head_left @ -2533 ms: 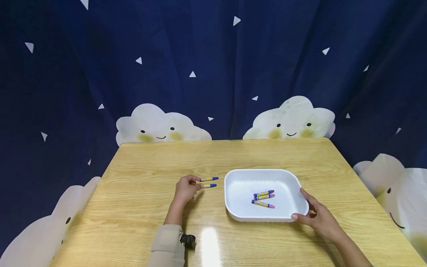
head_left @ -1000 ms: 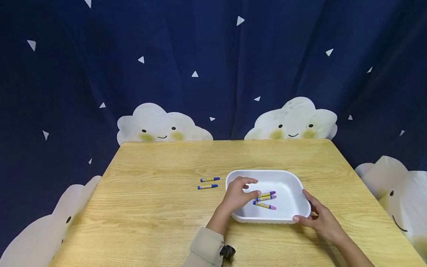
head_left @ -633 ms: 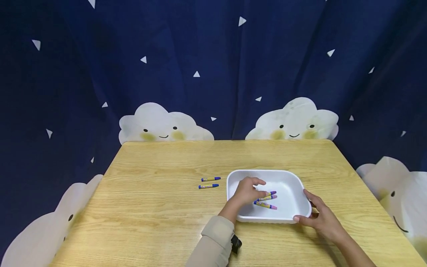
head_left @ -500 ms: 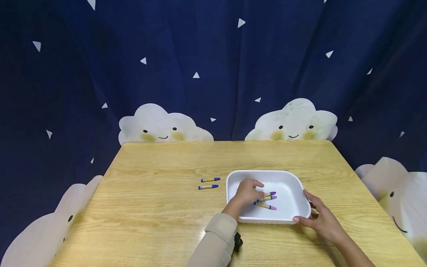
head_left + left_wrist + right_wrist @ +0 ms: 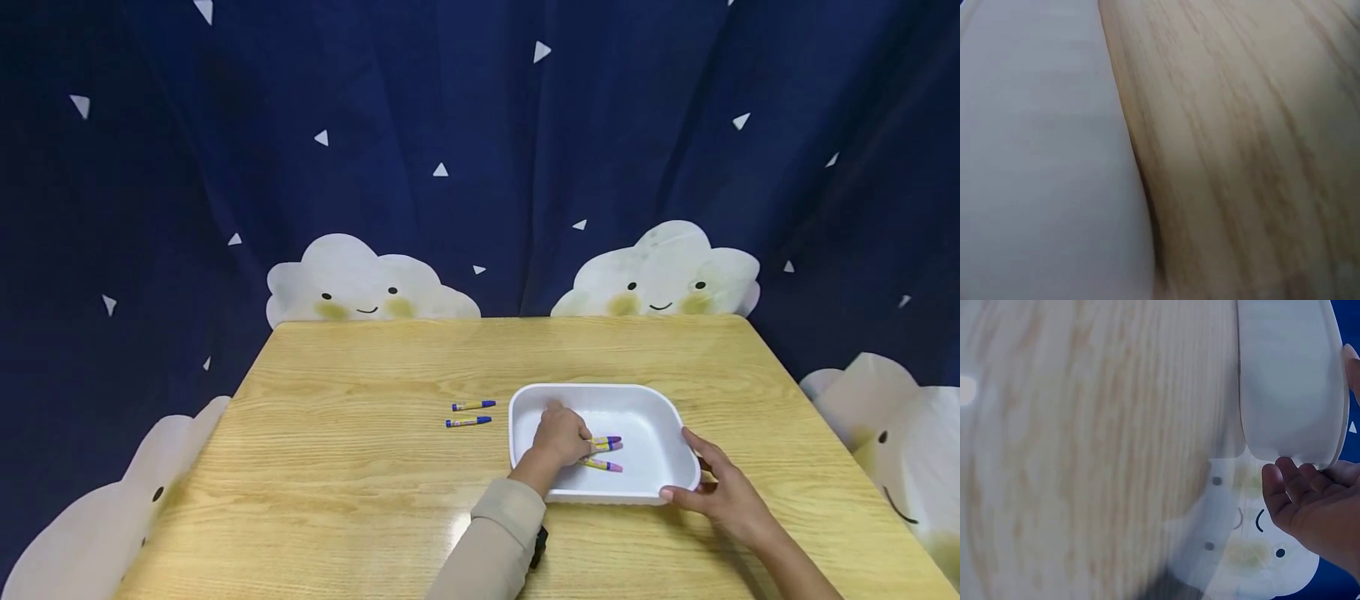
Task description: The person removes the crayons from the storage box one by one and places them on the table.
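Note:
A white plastic tray (image 5: 652, 400) stands on the table, with purple, mauve and pink crayons (image 5: 609, 467) in yellow wrappers inside it. My left hand (image 5: 561, 435) reaches down into the tray. Its curled fingers grip the left ends of the purple and mauve crayons (image 5: 613, 440), though the fingertips are partly hidden. At the tray's right end, my right hand (image 5: 727, 492) holds the wall, thumb at the near corner and fingers round the outside. The right wrist view shows that hand's fingers (image 5: 1300, 487) against the tray's end. Only the tray's outside (image 5: 1054, 156) and wood appear in the left wrist view.
Two blue crayons (image 5: 468, 422) in yellow wrappers lie side by side on the wooden table (image 5: 337, 467), left of the tray. Behind the table hangs a dark blue curtain (image 5: 480, 100) printed with clouds and white triangles.
My left hand has left the blue crayons, entered the tray and curled down at the crayons there. The purple crayon has turned to lie along the mauve one. My right hand stays on the tray.

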Tool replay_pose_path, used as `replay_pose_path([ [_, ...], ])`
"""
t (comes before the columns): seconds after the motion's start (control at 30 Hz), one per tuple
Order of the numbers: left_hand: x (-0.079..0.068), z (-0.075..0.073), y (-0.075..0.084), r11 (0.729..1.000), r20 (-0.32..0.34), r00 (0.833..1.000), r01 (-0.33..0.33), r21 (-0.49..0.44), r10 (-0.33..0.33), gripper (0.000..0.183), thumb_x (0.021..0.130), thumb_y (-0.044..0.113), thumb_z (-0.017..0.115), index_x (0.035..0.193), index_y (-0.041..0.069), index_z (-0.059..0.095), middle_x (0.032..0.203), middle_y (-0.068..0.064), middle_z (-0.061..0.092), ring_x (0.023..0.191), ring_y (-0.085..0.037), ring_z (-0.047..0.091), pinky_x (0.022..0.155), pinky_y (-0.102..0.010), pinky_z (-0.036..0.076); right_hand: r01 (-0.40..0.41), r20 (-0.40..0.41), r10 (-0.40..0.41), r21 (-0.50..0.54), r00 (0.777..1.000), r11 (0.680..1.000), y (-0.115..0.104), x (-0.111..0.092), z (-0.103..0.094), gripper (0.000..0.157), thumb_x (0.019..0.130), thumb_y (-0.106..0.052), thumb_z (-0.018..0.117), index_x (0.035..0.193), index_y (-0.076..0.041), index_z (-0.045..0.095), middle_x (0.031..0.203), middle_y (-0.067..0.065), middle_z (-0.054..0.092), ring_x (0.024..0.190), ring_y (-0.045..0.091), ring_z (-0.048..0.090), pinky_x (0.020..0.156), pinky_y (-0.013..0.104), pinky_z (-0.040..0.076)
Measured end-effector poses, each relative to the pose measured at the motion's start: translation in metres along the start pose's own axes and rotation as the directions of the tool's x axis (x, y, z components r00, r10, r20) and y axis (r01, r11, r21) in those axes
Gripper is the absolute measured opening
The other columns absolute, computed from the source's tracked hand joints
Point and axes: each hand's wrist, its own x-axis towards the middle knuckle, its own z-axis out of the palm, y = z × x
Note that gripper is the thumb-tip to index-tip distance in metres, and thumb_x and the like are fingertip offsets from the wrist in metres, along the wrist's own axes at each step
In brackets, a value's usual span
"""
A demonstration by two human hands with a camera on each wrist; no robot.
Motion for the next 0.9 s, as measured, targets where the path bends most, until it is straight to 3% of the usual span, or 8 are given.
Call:
replay_pose_path([
  [0.17, 0.000, -0.003, 0.000, 0.995, 0.003, 0.999, 0.034, -0.091, -0.034, 0.015, 0.067, 0.022, 0.083, 0.064, 0.018, 0.069, 0.078, 0.005, 0.043, 0.077, -0.011, 0.042, 0.075, -0.021, 0.039, 0.011, -0.010, -0.011, -0.001, 1.000, 1.000, 0.000, 0.000, -0.001, 0.093, 0.070, -0.019, 0.082, 0.142, 0.006, 0.028, 0.137, 0.028, 0.033, 0.109, 0.041, 0.045, 0.073, 0.012, 0.042],
  [0.33, -0.003, -0.010, -0.002, 0.973, 0.004, 0.999, 0.052, -0.224, -0.052, 0.012, 0.069, 0.018, 0.080, 0.066, 0.018, 0.069, 0.077, 0.009, 0.049, 0.072, -0.007, 0.045, 0.067, -0.021, 0.039, 0.022, -0.012, -0.022, 0.019, 1.000, 1.000, 0.002, 0.001, -0.001, 0.093, 0.070, -0.016, 0.082, 0.142, 0.007, 0.028, 0.137, 0.029, 0.032, 0.109, 0.041, 0.045, 0.073, 0.011, 0.042],
  [0.6, -0.014, -0.022, -0.007, 0.950, -0.104, 0.992, -0.093, -0.297, 0.064, 0.008, 0.069, 0.019, 0.079, 0.073, 0.018, 0.072, 0.081, 0.003, 0.054, 0.068, -0.003, 0.044, 0.061, -0.019, 0.037, 0.012, -0.010, -0.011, 0.017, 1.000, 1.000, 0.001, 0.000, 0.000, 0.093, 0.071, -0.016, 0.082, 0.142, 0.005, 0.028, 0.137, 0.029, 0.032, 0.108, 0.040, 0.045, 0.072, 0.012, 0.043],
  [0.73, -0.021, -0.028, -0.011, 0.940, -0.129, 0.985, -0.147, -0.309, 0.112, 0.008, 0.069, 0.017, 0.080, 0.073, 0.017, 0.072, 0.079, 0.007, 0.051, 0.068, -0.002, 0.045, 0.061, -0.017, 0.037, 0.004, -0.010, -0.004, -0.005, 1.000, 1.000, 0.001, -0.001, 0.000, 0.093, 0.071, -0.018, 0.082, 0.143, 0.004, 0.027, 0.137, 0.028, 0.033, 0.107, 0.037, 0.046, 0.072, 0.011, 0.042],
  [0.9, -0.032, -0.038, -0.014, 0.907, -0.138, 0.978, -0.200, -0.371, 0.159, 0.008, 0.071, 0.014, 0.079, 0.075, 0.015, 0.072, 0.080, 0.010, 0.052, 0.074, -0.009, 0.053, 0.063, -0.018, 0.040, 0.018, -0.016, -0.018, 0.003, 1.000, 1.000, 0.001, -0.001, 0.000, 0.093, 0.071, -0.017, 0.082, 0.142, 0.005, 0.027, 0.136, 0.029, 0.033, 0.106, 0.039, 0.047, 0.071, 0.012, 0.043],
])
